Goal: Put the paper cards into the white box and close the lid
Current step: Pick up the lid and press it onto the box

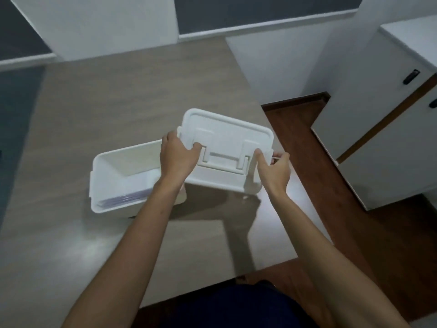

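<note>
The white box is sitting open on the table with paper cards inside; just right, the left hand and right hand are gripping the lid by its ends, lifted

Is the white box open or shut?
Open. The lid is off the white box, held beside it by both hands; paper cards show inside.

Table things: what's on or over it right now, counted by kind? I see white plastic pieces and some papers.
White box, open, on the table: 1
White lid, held in the air by the left hand and right hand: 1
Stack of paper cards inside the box: 1 stack; single cards too blurred to count
Total: 3
</note>
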Motion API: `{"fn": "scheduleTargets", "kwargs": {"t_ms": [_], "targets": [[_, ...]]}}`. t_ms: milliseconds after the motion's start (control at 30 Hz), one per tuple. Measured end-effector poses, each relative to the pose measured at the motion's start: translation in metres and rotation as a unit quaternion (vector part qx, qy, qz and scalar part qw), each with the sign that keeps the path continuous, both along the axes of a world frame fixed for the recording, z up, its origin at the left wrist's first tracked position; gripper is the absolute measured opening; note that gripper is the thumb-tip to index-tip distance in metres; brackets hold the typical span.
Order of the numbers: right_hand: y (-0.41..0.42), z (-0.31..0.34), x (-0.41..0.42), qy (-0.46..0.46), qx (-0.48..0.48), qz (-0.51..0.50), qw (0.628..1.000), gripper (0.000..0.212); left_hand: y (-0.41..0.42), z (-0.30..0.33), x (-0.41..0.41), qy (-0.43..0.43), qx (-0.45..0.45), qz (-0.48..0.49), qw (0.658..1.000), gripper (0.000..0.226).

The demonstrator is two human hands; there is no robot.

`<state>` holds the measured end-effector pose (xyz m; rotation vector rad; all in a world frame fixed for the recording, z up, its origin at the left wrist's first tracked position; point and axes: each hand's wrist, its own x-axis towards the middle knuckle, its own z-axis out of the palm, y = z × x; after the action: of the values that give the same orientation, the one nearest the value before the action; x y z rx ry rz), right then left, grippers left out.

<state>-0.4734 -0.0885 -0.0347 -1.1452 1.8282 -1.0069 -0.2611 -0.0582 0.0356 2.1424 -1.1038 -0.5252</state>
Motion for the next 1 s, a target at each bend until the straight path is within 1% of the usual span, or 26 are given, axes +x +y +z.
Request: {"fn": "scheduleTargets", "kwargs": {"t_ms": [67,167,233,300,400,567,700,733,800,867,900,933,1000], "targets": [[-0.011,0.011,0.025,0.009,-0.029,0.024,0.999,0.054,0.006,0.007,0.029,0.001,-0.003,0.026,1.0,0.058],[-0.02,0.023,0.075,0.029,-0.034,0.102,0.994,0.056,0.027,0.005,0.082,0.002,0.003,0.073,0.997,0.063],[-0.02,0.025,0.109,0.05,-0.038,0.161,0.985,0.054,0.048,-0.001,0.118,0.012,0.023,0.104,0.994,0.068],[-0.016,0.024,0.136,0.08,-0.034,0.204,0.975,0.051,0.067,-0.013,0.146,0.022,0.041,0.12,0.992,0.069],[-0.004,0.018,0.177,0.126,-0.026,0.261,0.957,0.055,0.092,-0.034,0.183,0.021,0.062,0.151,0.986,0.07],[0.008,0.0,0.21,0.203,-0.017,0.289,0.936,0.063,0.105,-0.059,0.211,0.048,0.103,0.158,0.981,0.07],[0.007,-0.006,0.217,0.24,-0.036,0.261,0.934,0.065,0.099,-0.071,0.224,0.103,0.075,0.158,0.979,0.067],[0.003,-0.007,0.216,0.228,-0.016,0.257,0.939,0.066,0.096,-0.07,0.226,0.121,0.077,0.159,0.977,0.064],[-0.007,-0.011,0.213,0.14,0.093,0.248,0.954,0.072,0.091,-0.074,0.233,0.195,0.092,0.152,0.965,0.055],[-0.011,-0.015,0.208,0.051,0.205,0.24,0.947,0.085,0.092,-0.076,0.242,0.288,0.114,0.137,0.941,0.056],[-0.013,-0.018,0.205,0.034,0.23,0.245,0.941,0.084,0.093,-0.079,0.246,0.319,0.13,0.127,0.93,0.06],[-0.012,-0.021,0.203,0.024,0.238,0.252,0.938,0.077,0.094,-0.082,0.25,0.334,0.144,0.119,0.924,0.063],[-0.009,-0.025,0.201,0.003,0.23,0.249,0.941,0.062,0.095,-0.087,0.253,0.34,0.143,0.116,0.922,0.064]]}}
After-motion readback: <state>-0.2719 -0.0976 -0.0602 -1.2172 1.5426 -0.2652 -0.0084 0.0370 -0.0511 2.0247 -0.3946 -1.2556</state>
